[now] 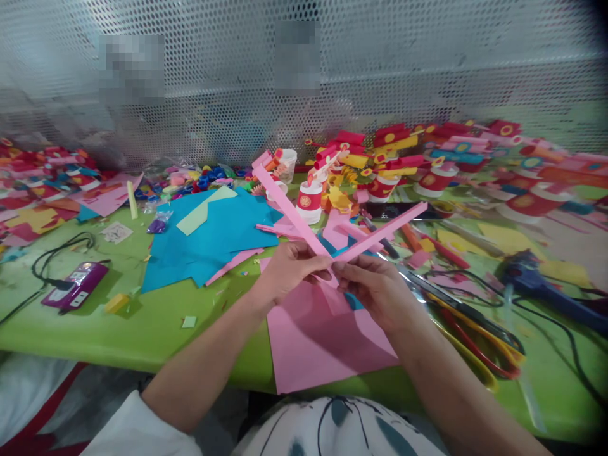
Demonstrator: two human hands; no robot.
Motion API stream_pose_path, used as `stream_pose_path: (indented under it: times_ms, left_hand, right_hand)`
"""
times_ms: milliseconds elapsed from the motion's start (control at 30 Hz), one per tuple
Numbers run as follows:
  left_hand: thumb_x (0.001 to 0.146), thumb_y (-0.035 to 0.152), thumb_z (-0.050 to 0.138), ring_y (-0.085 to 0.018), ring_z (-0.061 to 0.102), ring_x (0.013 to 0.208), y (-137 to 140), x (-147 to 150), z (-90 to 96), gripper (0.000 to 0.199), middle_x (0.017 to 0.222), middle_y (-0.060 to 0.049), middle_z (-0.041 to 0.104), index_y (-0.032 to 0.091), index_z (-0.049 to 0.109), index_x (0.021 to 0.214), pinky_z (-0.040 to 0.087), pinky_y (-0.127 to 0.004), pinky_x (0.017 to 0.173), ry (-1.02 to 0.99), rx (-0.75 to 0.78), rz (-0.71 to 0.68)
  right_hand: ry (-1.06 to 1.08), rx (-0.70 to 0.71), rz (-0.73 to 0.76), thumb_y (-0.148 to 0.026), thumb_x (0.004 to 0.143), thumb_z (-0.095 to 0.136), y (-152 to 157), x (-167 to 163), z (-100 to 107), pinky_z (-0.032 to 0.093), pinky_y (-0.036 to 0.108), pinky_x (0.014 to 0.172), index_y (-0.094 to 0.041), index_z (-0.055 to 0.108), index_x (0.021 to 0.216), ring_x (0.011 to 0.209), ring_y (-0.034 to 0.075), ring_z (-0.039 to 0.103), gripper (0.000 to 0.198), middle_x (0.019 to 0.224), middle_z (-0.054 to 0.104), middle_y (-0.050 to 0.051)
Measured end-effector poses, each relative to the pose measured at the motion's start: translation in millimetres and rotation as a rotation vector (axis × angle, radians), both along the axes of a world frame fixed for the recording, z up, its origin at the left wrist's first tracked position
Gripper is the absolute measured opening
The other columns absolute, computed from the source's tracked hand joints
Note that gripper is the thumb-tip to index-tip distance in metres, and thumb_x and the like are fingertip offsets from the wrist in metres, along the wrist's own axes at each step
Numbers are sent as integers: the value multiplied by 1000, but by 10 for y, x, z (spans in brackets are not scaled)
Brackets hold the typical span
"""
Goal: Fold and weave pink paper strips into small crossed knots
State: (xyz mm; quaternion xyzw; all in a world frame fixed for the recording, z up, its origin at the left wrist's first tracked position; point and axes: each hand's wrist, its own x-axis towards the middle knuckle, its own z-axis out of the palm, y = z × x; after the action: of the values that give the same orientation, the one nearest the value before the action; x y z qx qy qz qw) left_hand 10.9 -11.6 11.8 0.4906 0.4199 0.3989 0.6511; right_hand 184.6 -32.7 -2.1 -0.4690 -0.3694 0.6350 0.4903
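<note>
My left hand [297, 269] pinches a long pink paper strip [289, 209] that slants up and to the left. Close beside it, my right hand [368, 278] grips the lower end of a second pink paper strip [387, 231] slanting up to the right. The two strips meet in a V between my fingertips; whether they are one folded piece I cannot tell. Below both hands lies a pink paper sheet [327, 348] at the table's front edge. To the right of my right hand are scissors [468, 339] with yellow and red handles.
Blue paper sheets [223, 234] with a pale green piece lie to the left, beyond them a purple device [76, 285] with a cable. A blue glue gun [546, 285] with its cord rests at right. Decorated paper cups [310, 204] stand at the back before a perforated metal panel [213, 76].
</note>
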Motion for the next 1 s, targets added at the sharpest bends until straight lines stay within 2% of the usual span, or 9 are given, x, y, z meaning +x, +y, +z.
stream_pose_path:
  times_ms: [133, 367, 600, 800, 1000]
  left_hand:
    - [78, 30, 76, -15, 70, 65, 16, 8, -22, 17, 68, -7, 73, 13, 72, 77, 54, -24, 62, 28, 30, 24]
    - [80, 31, 75, -14, 70, 65, 38, -19, -33, 17, 69, -5, 74, 14, 73, 78, 54, -23, 61, 9, 86, 108]
    - [77, 33, 77, -14, 70, 64, 31, -9, -34, 19, 68, -4, 74, 15, 73, 78, 53, -22, 61, -33, 52, 85]
    - [79, 33, 76, -15, 70, 65, 35, -12, -53, 19, 69, -5, 74, 15, 73, 79, 52, -22, 59, -3, 68, 56]
    - [81, 32, 75, -10, 64, 56, 36, -4, -76, 18, 63, -3, 71, 15, 72, 76, 46, -19, 51, 5, 117, 48]
  right_hand:
    - [4, 22, 17, -30, 66, 90, 1, 7, -16, 49, 22, 56, -19, 77, 69, 58, 10, 56, 17, 62, 65, -1]
    - [36, -2, 46, -25, 66, 88, 2, 32, -4, 54, 22, 57, -21, 77, 85, 69, 12, 60, 23, 86, 70, 2]
    - [49, 21, 32, -34, 74, 85, -4, 53, -16, 52, 20, 56, -19, 76, 77, 64, 10, 57, 17, 75, 65, 0]
    - [23, 37, 25, -33, 71, 87, 3, 28, -15, 49, 20, 54, -19, 74, 70, 59, 8, 55, 20, 66, 61, -2]
    - [-4, 29, 11, -34, 68, 88, 7, 18, -8, 48, 21, 54, -19, 74, 68, 57, 9, 55, 21, 61, 62, -2]
